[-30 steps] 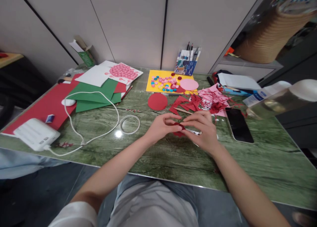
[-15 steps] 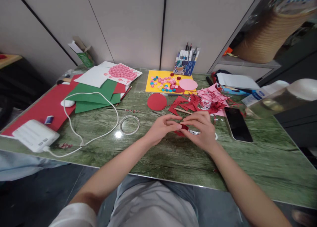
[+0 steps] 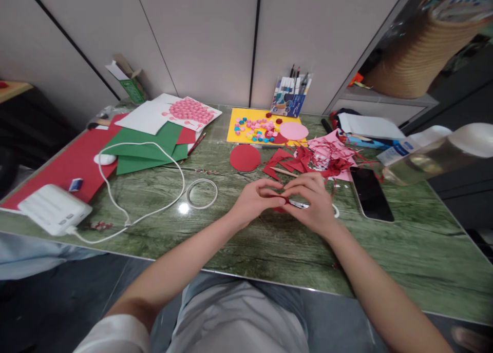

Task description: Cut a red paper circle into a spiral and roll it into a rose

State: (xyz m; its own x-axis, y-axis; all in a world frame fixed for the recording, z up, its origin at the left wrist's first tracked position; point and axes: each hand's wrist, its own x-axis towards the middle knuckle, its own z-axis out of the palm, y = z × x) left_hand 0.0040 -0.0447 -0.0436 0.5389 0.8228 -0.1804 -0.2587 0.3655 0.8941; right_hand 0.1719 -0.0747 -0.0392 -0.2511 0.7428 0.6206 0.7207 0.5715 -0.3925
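My left hand and my right hand meet above the middle of the table. Between their fingertips is a small piece of red paper, pinched from both sides and mostly covered by the fingers. Under my right hand a shiny metal strip shows, with a white loop past the palm; they look like parts of scissors lying on the table. Just beyond my hands are a pale wooden stick, red paper scraps and a flat red paper circle.
A phone lies right of my hands, near a bottle. Left are a tape roll, a white cable, a power bank and green paper. Behind sits yellow paper with colourful paper balls.
My fingers have shifted slightly around the red paper, and less of it shows now. Both hands stay in the same place; nothing else on the table has moved.
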